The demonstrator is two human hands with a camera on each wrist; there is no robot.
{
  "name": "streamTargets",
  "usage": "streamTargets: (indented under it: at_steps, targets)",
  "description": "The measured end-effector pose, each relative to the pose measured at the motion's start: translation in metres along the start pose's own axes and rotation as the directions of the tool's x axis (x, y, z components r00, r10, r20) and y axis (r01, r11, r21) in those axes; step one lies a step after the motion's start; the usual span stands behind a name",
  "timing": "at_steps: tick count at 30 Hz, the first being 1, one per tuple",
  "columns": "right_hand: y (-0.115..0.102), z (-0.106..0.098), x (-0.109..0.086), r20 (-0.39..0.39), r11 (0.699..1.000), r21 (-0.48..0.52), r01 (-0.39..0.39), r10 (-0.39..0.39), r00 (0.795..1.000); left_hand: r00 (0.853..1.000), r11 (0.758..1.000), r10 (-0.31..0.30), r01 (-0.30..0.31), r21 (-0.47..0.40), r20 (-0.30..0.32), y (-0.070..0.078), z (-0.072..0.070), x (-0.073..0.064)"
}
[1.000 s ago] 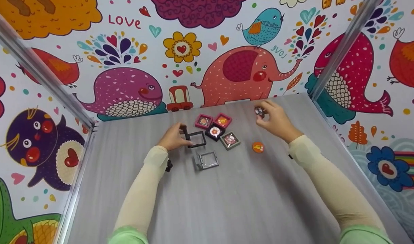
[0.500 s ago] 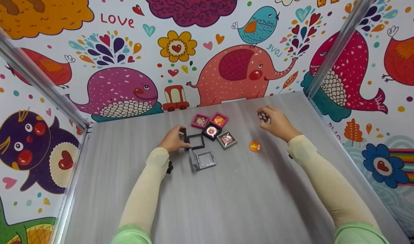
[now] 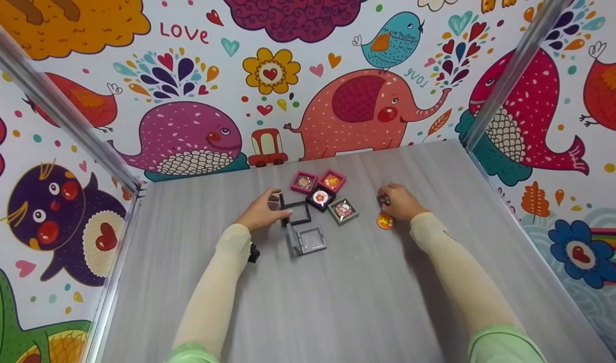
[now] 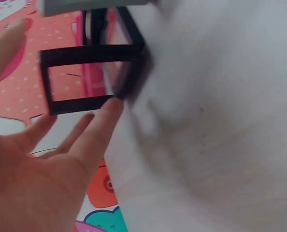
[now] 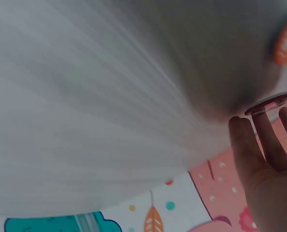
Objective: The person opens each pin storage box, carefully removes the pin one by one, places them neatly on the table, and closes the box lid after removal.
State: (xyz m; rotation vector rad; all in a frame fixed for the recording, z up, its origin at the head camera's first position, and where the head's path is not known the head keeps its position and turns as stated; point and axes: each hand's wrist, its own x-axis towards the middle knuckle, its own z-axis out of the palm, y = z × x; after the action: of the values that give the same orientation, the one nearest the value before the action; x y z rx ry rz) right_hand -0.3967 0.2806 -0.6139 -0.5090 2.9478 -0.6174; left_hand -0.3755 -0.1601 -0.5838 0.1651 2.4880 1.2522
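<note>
My left hand [image 3: 262,210] is at a black hinged display frame [image 3: 300,205] whose lid stands raised. In the left wrist view, nearly straight fingertips touch the lid [image 4: 71,105] along its edge, while the thumb stays apart from it. My right hand [image 3: 401,202] pinches a small, dark patterned round badge [image 3: 385,199] just behind an orange round badge [image 3: 385,221] on the table. Seen edge-on in the right wrist view, the held badge [image 5: 269,103] is a thin disc with a reddish rim. A grey hinged frame [image 3: 312,240] stands open in front of the black one.
Two pink boxes [image 3: 332,179], a black box [image 3: 321,197] and a grey-green box [image 3: 343,210], each with a round badge inside, sit together mid-table. Behind the table [image 3: 358,302] rises a wall [image 3: 272,30] printed with cartoon animals, with metal posts [image 3: 514,75] at the corners.
My right hand has come nearer to me with the dark badge, from the back of the table to beside the orange badge. My left hand has stayed at the black frame.
</note>
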Motion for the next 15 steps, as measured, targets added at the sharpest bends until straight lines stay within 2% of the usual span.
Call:
streamTargets:
  at_steps: [3,7,11,13,15]
  targets:
    - [0.002,0.005,0.000,0.011,0.999,-0.050,0.018,-0.018,1.000,1.000,0.999,-0.001,0.000,-0.037,-0.030,0.002,-0.006,-0.011]
    - [-0.007,0.003,0.004,0.016,0.998,-0.065,0.007,-0.006,1.000,0.994,0.998,0.035,-0.041,-0.050,-0.103,0.005,-0.018,-0.028]
    - [-0.029,0.002,0.011,0.036,1.000,-0.007,-0.007,0.007,0.999,0.984,0.993,0.106,-0.112,-0.039,-0.145,0.010,-0.028,-0.044]
    - [-0.043,0.004,0.015,0.068,0.999,0.035,0.006,-0.008,0.998,0.977,0.987,0.146,-0.154,-0.039,-0.155,0.013,-0.030,-0.049]
    - [-0.056,0.007,0.019,0.116,0.996,0.075,0.055,-0.064,0.991,0.971,0.982,0.175,-0.185,-0.046,-0.162,0.016,-0.031,-0.053]
